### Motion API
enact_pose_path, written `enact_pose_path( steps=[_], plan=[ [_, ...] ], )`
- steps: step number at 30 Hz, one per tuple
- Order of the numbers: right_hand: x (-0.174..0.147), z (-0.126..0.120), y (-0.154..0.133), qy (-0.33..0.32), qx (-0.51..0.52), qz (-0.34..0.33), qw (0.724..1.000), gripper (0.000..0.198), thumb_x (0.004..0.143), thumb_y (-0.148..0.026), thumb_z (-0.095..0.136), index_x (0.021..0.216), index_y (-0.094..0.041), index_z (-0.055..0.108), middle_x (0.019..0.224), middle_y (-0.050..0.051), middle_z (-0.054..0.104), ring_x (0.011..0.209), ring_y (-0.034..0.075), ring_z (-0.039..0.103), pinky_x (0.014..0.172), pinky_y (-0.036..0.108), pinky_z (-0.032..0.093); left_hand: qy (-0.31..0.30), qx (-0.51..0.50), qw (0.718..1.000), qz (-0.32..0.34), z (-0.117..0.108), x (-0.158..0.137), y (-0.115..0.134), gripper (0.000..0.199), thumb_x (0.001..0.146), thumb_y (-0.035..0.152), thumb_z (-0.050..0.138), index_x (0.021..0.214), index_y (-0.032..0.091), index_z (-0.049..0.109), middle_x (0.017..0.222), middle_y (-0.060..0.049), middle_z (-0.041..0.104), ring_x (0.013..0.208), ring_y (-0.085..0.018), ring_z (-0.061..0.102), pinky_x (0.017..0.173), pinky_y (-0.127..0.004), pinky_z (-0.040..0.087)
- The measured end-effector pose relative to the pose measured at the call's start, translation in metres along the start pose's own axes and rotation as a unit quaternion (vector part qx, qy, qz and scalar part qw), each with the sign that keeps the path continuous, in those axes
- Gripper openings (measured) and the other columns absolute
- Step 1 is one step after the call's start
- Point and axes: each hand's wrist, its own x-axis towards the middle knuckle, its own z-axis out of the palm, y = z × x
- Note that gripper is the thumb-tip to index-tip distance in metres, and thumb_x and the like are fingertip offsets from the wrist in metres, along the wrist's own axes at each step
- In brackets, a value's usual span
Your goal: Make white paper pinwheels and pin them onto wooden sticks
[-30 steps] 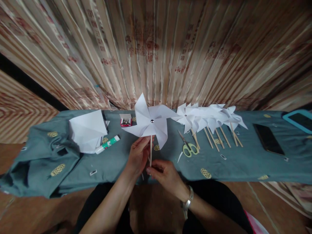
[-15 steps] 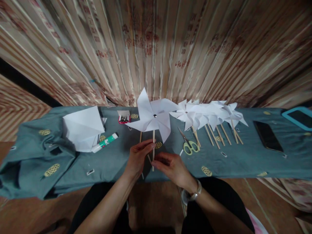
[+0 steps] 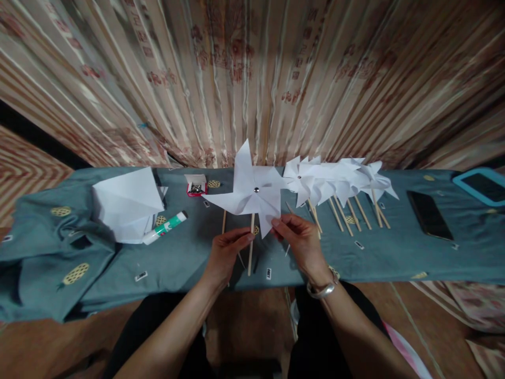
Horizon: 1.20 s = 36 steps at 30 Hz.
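A white paper pinwheel [image 3: 246, 197] with a silver pin at its centre stands upright on a wooden stick in front of me. My left hand [image 3: 226, 255] is closed, pinching that stick between thumb and fingers below the blades. At the lower right blade my right hand [image 3: 302, 242] is closed too, thumb and fingertips on the paper edge. Behind the right hand the scissors are mostly hidden. Loose sticks [image 3: 224, 221] lie behind the left hand, partly covered.
Several finished pinwheels [image 3: 339, 181] lie in a row to the right, then a phone [image 3: 430, 215] and a blue-framed device [image 3: 483, 187]. On the left are white paper sheets [image 3: 126, 205], a glue stick [image 3: 165, 227] and a small red box of pins [image 3: 196, 187]. A curtain hangs behind the cloth-covered table [image 3: 197, 263].
My right hand has left the lower end of the stick and moved up and right to a blade. The pinwheel has turned slightly. The left hand keeps the stick.
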Motion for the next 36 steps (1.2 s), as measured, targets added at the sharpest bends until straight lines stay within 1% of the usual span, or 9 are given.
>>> enact_pose_path(
  steps=[10, 16, 19, 21, 23, 25, 27, 29, 36],
  plan=[
    [-0.007, 0.006, 0.0, -0.048, 0.035, 0.054, 0.997, 0.034, 0.059, -0.048, 0.085, 0.059, -0.019, 0.067, 0.058, 0.0, 0.068, 0.045, 0.007, 0.051, 0.043, 0.021, 0.04, -0.061, -0.004, 0.998, 0.004, -0.002, 0.004, -0.008, 0.027, 0.061, 0.032, 0.084, 0.084, 0.02, 0.081, 0.083, -0.005, 0.078, 0.083, -0.019, 0.068, 0.087, -0.03, 0.048],
    [-0.012, 0.011, -0.003, -0.069, -0.034, 0.016, 0.997, 0.034, 0.061, -0.052, 0.083, 0.061, -0.02, 0.07, 0.055, -0.001, 0.065, 0.045, 0.008, 0.048, 0.043, 0.022, 0.038, -0.067, 0.0, 0.998, 0.011, -0.001, 0.004, -0.009, 0.024, 0.062, 0.034, 0.085, 0.082, 0.02, 0.081, 0.081, -0.003, 0.078, 0.082, -0.018, 0.068, 0.088, -0.03, 0.047],
    [-0.013, 0.0, -0.008, -0.039, -0.093, -0.049, 0.994, 0.035, 0.07, -0.051, 0.077, 0.059, -0.019, 0.069, 0.052, -0.002, 0.062, 0.045, 0.007, 0.045, 0.043, 0.022, 0.034, -0.052, 0.005, 0.999, 0.007, -0.003, 0.005, -0.008, 0.027, 0.061, 0.035, 0.086, 0.082, 0.019, 0.081, 0.081, -0.003, 0.078, 0.078, -0.017, 0.066, 0.083, -0.029, 0.047],
    [-0.008, -0.013, -0.012, 0.015, -0.122, -0.091, 0.988, 0.034, 0.075, -0.049, 0.073, 0.06, -0.019, 0.069, 0.052, -0.002, 0.061, 0.044, 0.007, 0.044, 0.043, 0.022, 0.033, -0.038, 0.012, 0.999, 0.005, -0.004, 0.004, -0.008, 0.028, 0.059, 0.033, 0.087, 0.083, 0.019, 0.081, 0.081, -0.003, 0.078, 0.076, -0.016, 0.065, 0.079, -0.027, 0.047],
    [0.0, -0.028, -0.015, 0.089, -0.124, -0.132, 0.979, 0.026, 0.077, -0.044, 0.074, 0.068, -0.019, 0.071, 0.058, -0.002, 0.065, 0.05, 0.009, 0.052, 0.049, 0.022, 0.04, -0.032, 0.018, 0.999, -0.002, -0.005, 0.003, -0.007, 0.026, 0.058, 0.032, 0.087, 0.081, 0.019, 0.081, 0.079, -0.003, 0.078, 0.074, -0.014, 0.063, 0.075, -0.025, 0.046],
    [0.01, -0.039, -0.014, 0.14, -0.109, -0.161, 0.971, 0.019, 0.074, -0.037, 0.077, 0.08, -0.021, 0.073, 0.073, 0.0, 0.072, 0.065, 0.012, 0.063, 0.064, 0.025, 0.051, -0.034, 0.019, 0.999, -0.01, -0.005, 0.002, -0.007, 0.024, 0.057, 0.031, 0.087, 0.077, 0.02, 0.08, 0.075, -0.002, 0.077, 0.07, -0.012, 0.062, 0.071, -0.023, 0.045],
    [0.019, -0.045, -0.012, 0.145, -0.089, -0.164, 0.972, 0.024, 0.071, -0.034, 0.079, 0.091, -0.022, 0.073, 0.087, 0.002, 0.076, 0.079, 0.014, 0.068, 0.078, 0.03, 0.054, -0.039, 0.018, 0.999, -0.02, -0.004, 0.001, -0.007, 0.022, 0.056, 0.03, 0.087, 0.074, 0.02, 0.08, 0.073, -0.001, 0.077, 0.068, -0.011, 0.061, 0.07, -0.023, 0.045],
    [0.024, -0.046, -0.008, 0.126, -0.069, -0.148, 0.979, 0.027, 0.07, -0.033, 0.079, 0.094, -0.023, 0.073, 0.092, 0.002, 0.076, 0.085, 0.016, 0.07, 0.084, 0.033, 0.055, -0.044, 0.02, 0.998, -0.029, -0.003, 0.0, -0.007, 0.021, 0.055, 0.029, 0.087, 0.074, 0.02, 0.08, 0.073, -0.001, 0.077, 0.068, -0.011, 0.062, 0.071, -0.022, 0.045],
    [0.023, -0.042, -0.007, 0.097, -0.053, -0.092, 0.99, 0.022, 0.065, -0.03, 0.081, 0.086, -0.024, 0.075, 0.075, -0.001, 0.075, 0.066, 0.013, 0.067, 0.066, 0.028, 0.054, -0.026, 0.026, 0.999, -0.035, -0.002, -0.001, -0.008, 0.021, 0.053, 0.028, 0.088, 0.071, 0.02, 0.08, 0.072, -0.002, 0.077, 0.07, -0.012, 0.063, 0.071, -0.022, 0.047]
  ],
)
